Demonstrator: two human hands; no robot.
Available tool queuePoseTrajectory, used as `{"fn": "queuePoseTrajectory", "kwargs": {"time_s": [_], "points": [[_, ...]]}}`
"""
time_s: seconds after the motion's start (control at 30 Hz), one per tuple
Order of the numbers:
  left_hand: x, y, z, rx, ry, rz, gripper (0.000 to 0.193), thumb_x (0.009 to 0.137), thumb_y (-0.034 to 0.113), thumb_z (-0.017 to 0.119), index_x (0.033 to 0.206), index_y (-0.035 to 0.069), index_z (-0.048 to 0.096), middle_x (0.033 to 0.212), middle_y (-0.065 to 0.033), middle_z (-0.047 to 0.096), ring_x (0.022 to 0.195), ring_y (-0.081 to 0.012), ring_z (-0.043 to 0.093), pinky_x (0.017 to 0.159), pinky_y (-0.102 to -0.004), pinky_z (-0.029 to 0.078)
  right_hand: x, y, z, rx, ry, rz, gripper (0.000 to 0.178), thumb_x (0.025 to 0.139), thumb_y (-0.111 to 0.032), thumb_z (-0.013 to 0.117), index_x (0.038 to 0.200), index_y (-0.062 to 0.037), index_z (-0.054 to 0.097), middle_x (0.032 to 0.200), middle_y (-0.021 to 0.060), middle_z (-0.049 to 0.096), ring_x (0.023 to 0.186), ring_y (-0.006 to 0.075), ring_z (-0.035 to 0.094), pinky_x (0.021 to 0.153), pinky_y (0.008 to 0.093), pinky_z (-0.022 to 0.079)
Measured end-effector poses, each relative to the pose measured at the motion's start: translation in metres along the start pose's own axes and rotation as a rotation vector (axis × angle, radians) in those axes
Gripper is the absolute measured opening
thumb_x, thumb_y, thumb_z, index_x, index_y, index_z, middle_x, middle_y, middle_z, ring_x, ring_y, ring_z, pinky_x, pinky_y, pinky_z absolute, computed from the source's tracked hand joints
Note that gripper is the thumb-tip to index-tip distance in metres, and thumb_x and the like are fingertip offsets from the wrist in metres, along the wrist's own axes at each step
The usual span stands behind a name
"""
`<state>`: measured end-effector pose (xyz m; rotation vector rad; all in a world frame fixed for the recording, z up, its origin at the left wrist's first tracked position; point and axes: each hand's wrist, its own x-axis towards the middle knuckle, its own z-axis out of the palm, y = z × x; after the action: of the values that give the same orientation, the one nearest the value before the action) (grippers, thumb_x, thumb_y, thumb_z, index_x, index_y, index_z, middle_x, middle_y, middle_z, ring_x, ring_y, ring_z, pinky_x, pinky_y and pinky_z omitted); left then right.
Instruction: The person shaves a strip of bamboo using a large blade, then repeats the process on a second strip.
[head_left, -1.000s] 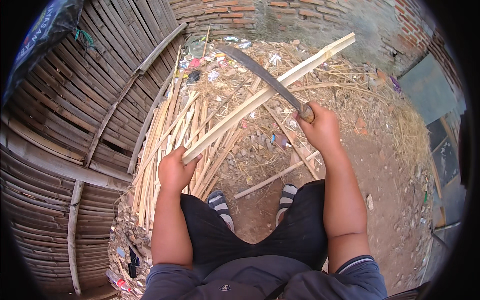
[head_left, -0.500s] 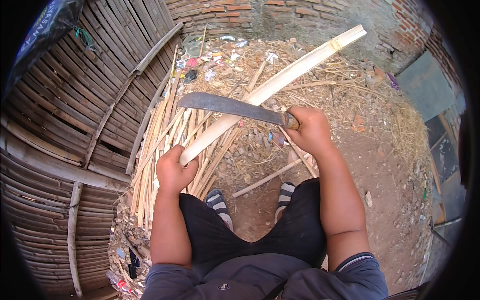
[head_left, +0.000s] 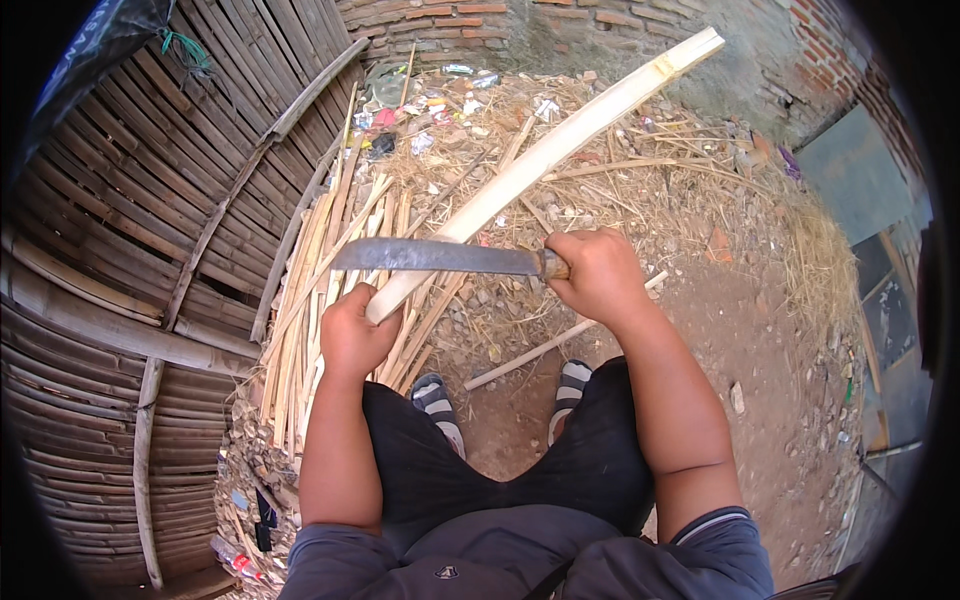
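My left hand (head_left: pixel 358 335) is closed around the lower end of a long pale bamboo strip (head_left: pixel 540 160). The strip slants up to the far right, with a node near its far end. My right hand (head_left: pixel 598 272) grips the wooden handle of a machete (head_left: pixel 440 256). Its dark, broad blade points left and lies across the strip, a little beyond my left hand. Whether the edge bites into the bamboo I cannot tell.
A pile of split bamboo strips (head_left: pixel 310 290) lies to my left, beside a bamboo-slat wall (head_left: pixel 120 230). Straw, rubble and litter cover the ground ahead, up to a brick wall (head_left: pixel 440 22). One loose stick (head_left: pixel 540 352) lies before my feet. Grey panels (head_left: pixel 850 170) stand at right.
The machete has come down along the strip toward my left hand, and its blade now lies more level. My right hand has moved left and slightly nearer. The left hand keeps its hold.
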<state>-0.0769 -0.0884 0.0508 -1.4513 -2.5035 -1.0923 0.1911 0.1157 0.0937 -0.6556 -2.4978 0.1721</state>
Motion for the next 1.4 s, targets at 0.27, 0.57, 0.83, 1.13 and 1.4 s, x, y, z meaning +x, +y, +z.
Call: {"fn": "queuePoseTrajectory", "kwargs": {"time_s": [0.27, 0.57, 0.83, 1.13, 1.4], "points": [[-0.001, 0.005, -0.001, 0.045, -0.082, 0.024, 0.024, 0.083, 0.02, 0.083, 0.088, 0.001, 0.07, 0.074, -0.016, 0.071, 0.065, -0.0277, 0.07, 0.061, -0.0375, 0.053, 0.006, 0.025, -0.002, 0.072, 0.129, 0.258, 0.024, 0.077, -0.021, 0.081, 0.087, -0.0066, 0.065, 0.079, 0.0143, 0.07, 0.078, 0.0378, 0.07, 0.069, 0.0484, 0.055], [-0.005, -0.009, 0.006, -0.116, -0.08, 0.113, 0.022, 0.084, 0.02, 0.084, 0.086, 0.001, 0.071, 0.073, -0.0119, 0.071, 0.063, -0.0185, 0.067, 0.061, -0.0345, 0.051, 0.004, -0.007, -0.005, -0.036, 0.039, -0.082, 0.021, 0.076, -0.017, 0.08, 0.09, -0.0081, 0.067, 0.079, 0.012, 0.071, 0.076, 0.0358, 0.071, 0.068, 0.046, 0.055], [0.001, 0.003, -0.002, -0.072, -0.177, -0.088, 0.022, 0.084, 0.019, 0.083, 0.088, 0.001, 0.071, 0.073, -0.012, 0.07, 0.064, -0.017, 0.065, 0.062, -0.0339, 0.051, 0.002, 0.027, -0.014, 0.114, 0.088, 0.286, 0.019, 0.082, -0.023, 0.08, 0.094, -0.0091, 0.072, 0.083, 0.0143, 0.073, 0.077, 0.0355, 0.071, 0.068, 0.0447, 0.056], [-0.004, 0.001, -0.01, -0.057, -0.162, -0.018, 0.02, 0.082, 0.016, 0.084, 0.088, 0.001, 0.071, 0.075, -0.0129, 0.072, 0.067, -0.0189, 0.068, 0.064, -0.0339, 0.052, 0.0, 0.022, -0.026, 0.209, 0.078, 0.318, 0.019, 0.082, -0.023, 0.08, 0.091, -0.009, 0.072, 0.078, 0.0141, 0.072, 0.072, 0.0334, 0.071, 0.063, 0.0439, 0.054], [0.001, 0.004, -0.01, -0.11, -0.222, -0.092, 0.02, 0.084, 0.016, 0.084, 0.091, 0.002, 0.072, 0.075, -0.0087, 0.071, 0.068, -0.014, 0.065, 0.064, -0.0325, 0.051, -0.003, 0.01, -0.018, 0.054, 0.135, 0.177, 0.021, 0.076, -0.018, 0.082, 0.088, -0.0076, 0.068, 0.074, 0.0142, 0.069, 0.071, 0.0371, 0.07, 0.062, 0.0457, 0.054]]}}
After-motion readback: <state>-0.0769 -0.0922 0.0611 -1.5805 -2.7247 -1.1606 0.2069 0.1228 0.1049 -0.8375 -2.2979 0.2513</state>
